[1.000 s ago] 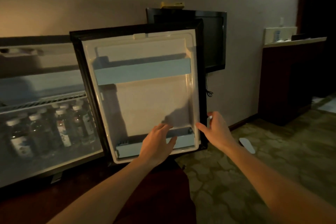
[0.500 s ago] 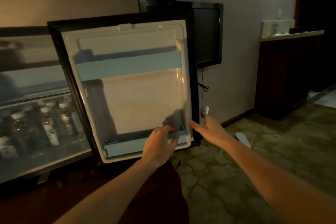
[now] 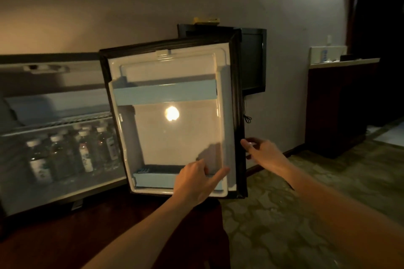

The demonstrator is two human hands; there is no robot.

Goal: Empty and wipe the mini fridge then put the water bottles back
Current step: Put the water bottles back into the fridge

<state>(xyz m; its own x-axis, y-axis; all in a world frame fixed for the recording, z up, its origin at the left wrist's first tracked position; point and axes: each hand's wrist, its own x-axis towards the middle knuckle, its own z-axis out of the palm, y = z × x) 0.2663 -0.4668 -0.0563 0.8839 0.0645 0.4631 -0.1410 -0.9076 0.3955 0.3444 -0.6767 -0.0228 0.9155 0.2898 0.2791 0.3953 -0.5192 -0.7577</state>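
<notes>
while fridge door [image 3: 175, 120] stands open, left hand [image 3: 196, 181] loosely spread on its lower shelf, right hand [image 3: 262, 150] gripping its edge

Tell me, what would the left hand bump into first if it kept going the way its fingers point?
Probably the lower door shelf of the open fridge door: the left hand already reaches up to it, though actual contact is hard to judge.

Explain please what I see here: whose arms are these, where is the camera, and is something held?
The camera sits on a person's head and looks forward and down, so the two bare arms are that person's own. No machine is present. The mini fridge door stands open. The left hand rests at the door's lower shelf; the right hand touches the door's outer edge. I cannot tell whether either hand grips. Water bottles stand inside the fridge, below a wire rack.
</notes>
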